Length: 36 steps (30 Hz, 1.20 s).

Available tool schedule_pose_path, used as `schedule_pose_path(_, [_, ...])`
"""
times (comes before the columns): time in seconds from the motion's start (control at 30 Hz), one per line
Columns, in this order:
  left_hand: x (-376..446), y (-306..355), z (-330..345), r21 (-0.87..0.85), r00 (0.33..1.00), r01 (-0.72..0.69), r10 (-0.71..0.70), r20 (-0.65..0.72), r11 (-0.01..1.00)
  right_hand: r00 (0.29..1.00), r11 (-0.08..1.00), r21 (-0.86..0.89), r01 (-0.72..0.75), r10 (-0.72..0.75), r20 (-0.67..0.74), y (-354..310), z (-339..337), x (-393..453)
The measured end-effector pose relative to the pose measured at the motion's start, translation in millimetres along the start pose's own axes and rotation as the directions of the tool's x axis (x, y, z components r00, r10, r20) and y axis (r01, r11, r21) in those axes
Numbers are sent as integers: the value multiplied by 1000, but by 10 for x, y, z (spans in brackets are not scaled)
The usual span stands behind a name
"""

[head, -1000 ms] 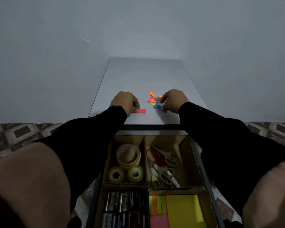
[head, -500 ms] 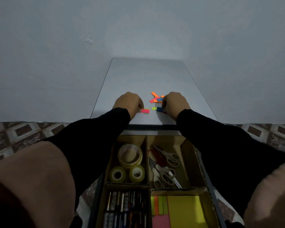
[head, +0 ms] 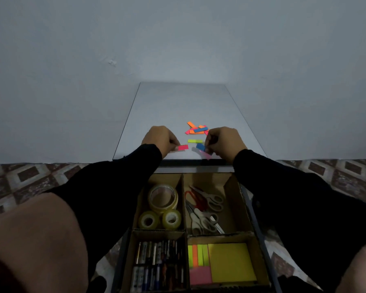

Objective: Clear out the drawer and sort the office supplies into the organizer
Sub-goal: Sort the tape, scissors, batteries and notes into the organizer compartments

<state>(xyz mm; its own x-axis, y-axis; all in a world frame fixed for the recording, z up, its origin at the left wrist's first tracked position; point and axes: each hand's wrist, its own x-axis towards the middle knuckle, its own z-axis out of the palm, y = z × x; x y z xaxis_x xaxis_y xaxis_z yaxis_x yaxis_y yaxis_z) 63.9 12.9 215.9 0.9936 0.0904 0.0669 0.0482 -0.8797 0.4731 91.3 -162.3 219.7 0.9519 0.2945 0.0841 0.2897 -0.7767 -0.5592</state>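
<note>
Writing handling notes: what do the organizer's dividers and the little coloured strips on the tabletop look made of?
The organizer's dividers look like brown corrugated cardboard, matte, with raw-cut edges. The coloured strips look like thin neon paper or film, probably sticky index tabs: they lie flat and overlap loosely. The left hand pinches a pink strip; paper versus plastic is unclear.

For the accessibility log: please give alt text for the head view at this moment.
On a white tabletop, the left hand pinches a pink sticky flag and the right hand pinches a blue sticky flag. A cardboard organizer below holds tape rolls, scissors, batteries and sticky notes.
</note>
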Motion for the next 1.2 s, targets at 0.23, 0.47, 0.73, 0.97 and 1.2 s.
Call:
schedule_pose_path(0.23, [-559,-45,72,-137,998,64,-62,18,988,986,964,222,-147,124,115,38,-46,-563])
schedule_pose_path(0.47, [-1203,-60,345,-381,980,195,-160,122,904,925,867,349,-357,276,261,310,248,-1186])
schedule_pose_path(0.73, [-1647,-241,665,-435,963,251,-180,198,865,832,801,278,-530,428,352,626,729,-1699])
schedule_pose_path(0.97, [-1870,-275,782,-539,947,314,-216,238,781,775,716,304,-628,544,321,820,1103,-1818])
schedule_pose_path(1.2, [-1927,-324,877,-516,939,325,-208,273,793,741,660,337,-671,614,272,828,1269,-1795])
